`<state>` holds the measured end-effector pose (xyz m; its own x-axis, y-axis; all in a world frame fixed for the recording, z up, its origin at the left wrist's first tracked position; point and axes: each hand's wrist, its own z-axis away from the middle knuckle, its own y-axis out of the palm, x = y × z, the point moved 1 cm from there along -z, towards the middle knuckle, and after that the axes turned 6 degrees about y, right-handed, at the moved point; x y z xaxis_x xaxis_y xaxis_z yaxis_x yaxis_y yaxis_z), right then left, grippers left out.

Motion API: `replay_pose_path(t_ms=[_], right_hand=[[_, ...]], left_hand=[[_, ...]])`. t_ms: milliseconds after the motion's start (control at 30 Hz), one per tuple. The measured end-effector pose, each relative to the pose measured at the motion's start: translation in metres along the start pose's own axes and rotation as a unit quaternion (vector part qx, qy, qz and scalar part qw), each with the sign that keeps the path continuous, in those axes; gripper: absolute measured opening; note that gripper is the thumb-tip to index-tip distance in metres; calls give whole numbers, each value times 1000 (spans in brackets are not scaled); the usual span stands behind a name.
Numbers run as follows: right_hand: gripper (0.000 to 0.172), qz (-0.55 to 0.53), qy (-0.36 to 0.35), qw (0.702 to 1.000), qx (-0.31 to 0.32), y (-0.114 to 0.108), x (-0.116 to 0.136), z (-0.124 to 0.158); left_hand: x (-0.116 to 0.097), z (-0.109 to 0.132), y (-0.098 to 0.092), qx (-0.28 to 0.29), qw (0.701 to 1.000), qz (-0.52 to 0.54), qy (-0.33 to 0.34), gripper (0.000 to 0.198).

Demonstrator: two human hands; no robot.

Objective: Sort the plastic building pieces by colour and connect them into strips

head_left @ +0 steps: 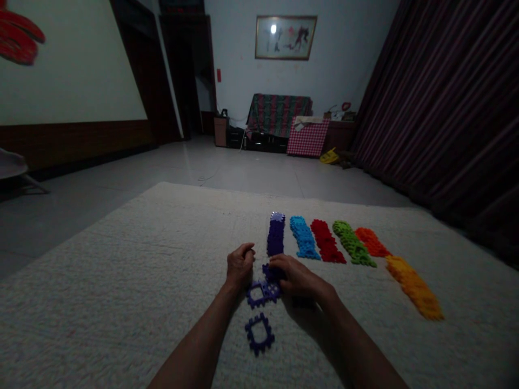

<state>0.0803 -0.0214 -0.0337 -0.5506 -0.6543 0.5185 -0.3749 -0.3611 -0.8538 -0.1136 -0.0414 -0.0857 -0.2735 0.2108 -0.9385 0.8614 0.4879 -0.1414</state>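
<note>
My right hand (294,274) has its fingers closed on a dark purple notched building piece (272,273), partly hidden under the fingers. Just below it lie lighter purple notched pieces: a square frame (256,294) and a piece with small holes (272,292) touching it. My left hand (240,263) rests to the left of these with its fingers curled in; whatever may be inside is hidden. Nearer to me, between my forearms, a separate dark purple square frame (259,333) lies flat on the pale mat (121,302).
Rows of notched pieces lie beyond and to the right: purple (276,235), blue (304,237), red (327,241), green (353,243), orange (372,241) and yellow-orange (414,287). A dark curtain (441,92) hangs at right. A chair (16,165) stands at left.
</note>
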Motion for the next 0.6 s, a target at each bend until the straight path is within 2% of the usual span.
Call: replay_pose_path(t_ms=[100,167,333,500,600], right_hand=[[32,7,20,1000,-6,-1,1,-3],[29,5,43,998,-39,-1,-2,-7],[36,6,88,983,-162,4,-19,-17],[38,61,86,981,-162,8,-20,-22],[41,89,131,967,-202,-1,-11,-20]], left_hand=[[1,0,0,1,1000,-2,-2,33],[1,1,0,4,1000,-4,-2,33],[1,0,-1,5,1000,-18,2,33],[1,0,-1,8,1000,-20,-1,32],[-1,1,-1,-1,1000,-25,5,31]])
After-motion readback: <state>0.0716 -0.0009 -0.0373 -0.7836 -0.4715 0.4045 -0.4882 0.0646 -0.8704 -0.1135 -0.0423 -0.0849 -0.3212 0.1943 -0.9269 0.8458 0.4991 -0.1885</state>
